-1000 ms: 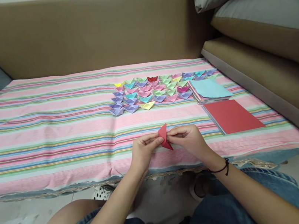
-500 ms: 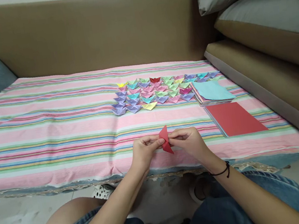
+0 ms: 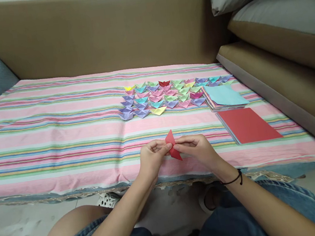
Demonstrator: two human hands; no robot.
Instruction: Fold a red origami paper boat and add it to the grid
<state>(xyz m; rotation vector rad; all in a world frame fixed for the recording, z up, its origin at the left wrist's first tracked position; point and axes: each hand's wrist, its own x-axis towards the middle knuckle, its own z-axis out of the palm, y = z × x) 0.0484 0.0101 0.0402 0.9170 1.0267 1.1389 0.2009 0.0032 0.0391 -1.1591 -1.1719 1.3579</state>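
At lower centre, the left hand [image 3: 151, 156] and right hand [image 3: 198, 148] pinch closed on the small folded red paper piece [image 3: 172, 146]; keep both grips near the crease, pressing evenly.

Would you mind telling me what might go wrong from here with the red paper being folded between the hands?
1. The left hand and right hand pinch the small red folded paper in the air above the striped cloth, so a crease may come out crooked without a firm surface.
2. The rows of folded paper boats lie close beside the paper stacks; a reach for a new sheet might scatter them.
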